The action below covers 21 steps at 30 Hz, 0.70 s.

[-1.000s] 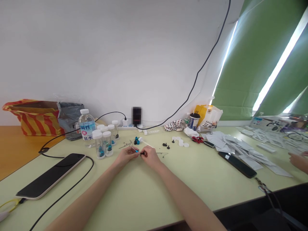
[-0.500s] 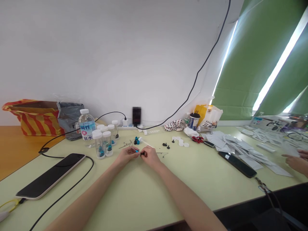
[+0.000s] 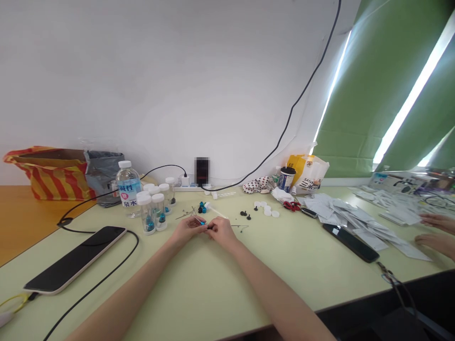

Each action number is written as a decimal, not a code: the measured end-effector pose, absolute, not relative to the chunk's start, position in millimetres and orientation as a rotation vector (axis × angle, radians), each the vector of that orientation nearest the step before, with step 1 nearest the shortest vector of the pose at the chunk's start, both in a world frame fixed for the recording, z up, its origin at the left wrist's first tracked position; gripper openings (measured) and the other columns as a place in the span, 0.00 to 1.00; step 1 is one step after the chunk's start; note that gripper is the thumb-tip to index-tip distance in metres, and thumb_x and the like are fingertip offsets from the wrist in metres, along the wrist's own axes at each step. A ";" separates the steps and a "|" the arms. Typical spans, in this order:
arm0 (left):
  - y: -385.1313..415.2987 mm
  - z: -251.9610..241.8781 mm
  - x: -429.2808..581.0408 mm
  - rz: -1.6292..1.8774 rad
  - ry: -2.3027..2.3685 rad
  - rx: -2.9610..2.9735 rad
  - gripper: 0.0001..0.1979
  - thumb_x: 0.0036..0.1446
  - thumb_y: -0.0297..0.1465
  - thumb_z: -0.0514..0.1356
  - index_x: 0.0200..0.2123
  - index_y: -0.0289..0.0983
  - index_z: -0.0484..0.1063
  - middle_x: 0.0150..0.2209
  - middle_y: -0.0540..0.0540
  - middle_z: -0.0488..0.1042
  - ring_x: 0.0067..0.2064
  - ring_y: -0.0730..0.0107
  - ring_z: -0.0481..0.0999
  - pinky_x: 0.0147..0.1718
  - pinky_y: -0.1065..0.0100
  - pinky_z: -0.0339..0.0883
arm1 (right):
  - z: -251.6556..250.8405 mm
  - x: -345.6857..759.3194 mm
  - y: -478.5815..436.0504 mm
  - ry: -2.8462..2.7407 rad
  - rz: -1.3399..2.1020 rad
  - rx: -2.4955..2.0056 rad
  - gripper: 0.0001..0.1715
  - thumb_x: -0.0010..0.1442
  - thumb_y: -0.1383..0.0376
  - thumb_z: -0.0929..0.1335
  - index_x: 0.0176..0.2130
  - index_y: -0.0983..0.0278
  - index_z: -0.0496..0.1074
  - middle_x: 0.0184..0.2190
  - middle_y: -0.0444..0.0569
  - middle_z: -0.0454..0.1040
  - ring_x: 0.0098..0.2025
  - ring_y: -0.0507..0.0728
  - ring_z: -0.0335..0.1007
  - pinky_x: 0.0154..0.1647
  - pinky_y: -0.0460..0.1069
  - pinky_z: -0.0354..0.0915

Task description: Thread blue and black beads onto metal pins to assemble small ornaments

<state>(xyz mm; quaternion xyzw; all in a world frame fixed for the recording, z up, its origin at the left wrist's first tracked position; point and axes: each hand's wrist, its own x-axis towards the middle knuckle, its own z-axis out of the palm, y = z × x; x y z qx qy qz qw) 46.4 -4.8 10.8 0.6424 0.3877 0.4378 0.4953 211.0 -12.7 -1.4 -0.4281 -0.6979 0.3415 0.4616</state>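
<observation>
My left hand [image 3: 188,229] pinches a small shiny blue part [image 3: 202,223] with a thin metal rod by it. Fingertip to fingertip with it, my right hand [image 3: 221,229] is closed on a small dark piece at the blue part's right end, mostly hidden by the fingers. Just beyond the hands lies a cluster of blue and black parts [image 3: 202,207], with thin metal rods [image 3: 188,213] to its left. Several clear vials with white caps [image 3: 159,211] stand left of my hands, some with blue parts inside. Black pieces [image 3: 249,217] and white caps [image 3: 268,211] lie to the right.
A water bottle [image 3: 128,187] stands behind the vials. One phone [image 3: 76,259] lies at left beside a black cable; another dark phone [image 3: 350,242] lies at right near a heap of white papers [image 3: 341,213]. Red-handled scissors [image 3: 292,206] lie at the back. Another person's hands [image 3: 439,237] are at far right.
My hands stay almost in place, with the right fingers slightly shifted around the small dark piece. At far right, the other person's hands have moved and set white paper down on the pile.
</observation>
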 end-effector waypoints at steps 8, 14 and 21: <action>-5.6 12.5 46.0 1.056 0.955 1.552 0.04 0.56 0.28 0.62 0.35 0.33 0.71 0.28 0.52 0.74 0.29 0.71 0.75 0.32 0.64 0.70 | -6.0 211.1 -11.7 -1.520 1.160 -0.976 0.15 0.43 0.57 0.74 0.25 0.63 0.68 0.17 0.42 0.71 0.22 0.55 0.72 0.29 0.51 0.70; -10.7 18.3 47.6 1.052 0.961 1.552 0.06 0.56 0.29 0.62 0.36 0.34 0.71 0.29 0.52 0.74 0.28 0.72 0.74 0.31 0.65 0.70 | -7.1 210.4 -11.4 -1.413 1.290 -0.957 0.24 0.30 0.57 0.78 0.25 0.65 0.69 0.16 0.43 0.71 0.22 0.57 0.72 0.31 0.53 0.71; -8.8 16.9 47.6 1.012 0.957 1.558 0.08 0.55 0.31 0.63 0.38 0.34 0.72 0.30 0.51 0.76 0.28 0.71 0.75 0.31 0.65 0.70 | -12.0 205.1 -11.5 -1.323 1.379 -0.924 0.30 0.25 0.53 0.79 0.25 0.64 0.66 0.20 0.44 0.74 0.24 0.58 0.75 0.33 0.54 0.72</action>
